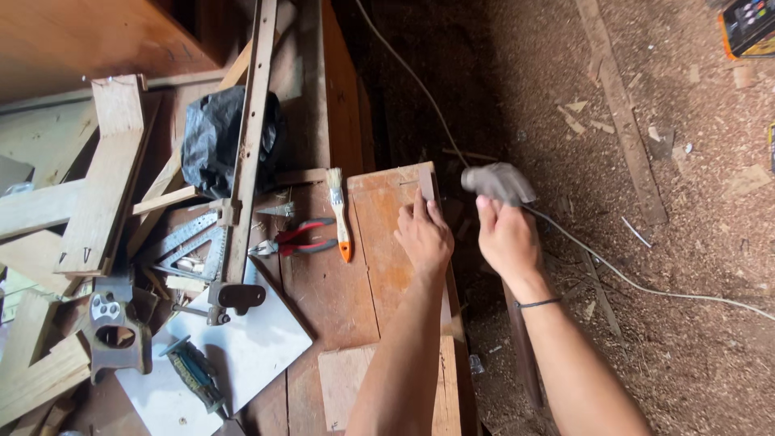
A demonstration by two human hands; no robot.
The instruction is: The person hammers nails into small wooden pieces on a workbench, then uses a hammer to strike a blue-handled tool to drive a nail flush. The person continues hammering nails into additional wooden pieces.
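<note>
My left hand (424,234) rests on a reddish wooden board (383,242) at the bench edge, its fingers pinching a small dark wooden piece (426,182) upright near the board's far corner. A thin nail or line shows just left of that piece. My right hand (504,238) is beside it, off the bench edge, gripping a hammer whose grey head (498,182) is raised and blurred to the right of the small piece. A dark band circles my right wrist.
A paintbrush with an orange handle (339,214) and red-handled pliers (295,238) lie left of the board. Further left are a metal square (190,242), a long bar clamp (246,145), a black bag (214,137), wooden offcuts and a white sheet (242,347). A cable (630,278) crosses the sawdust floor.
</note>
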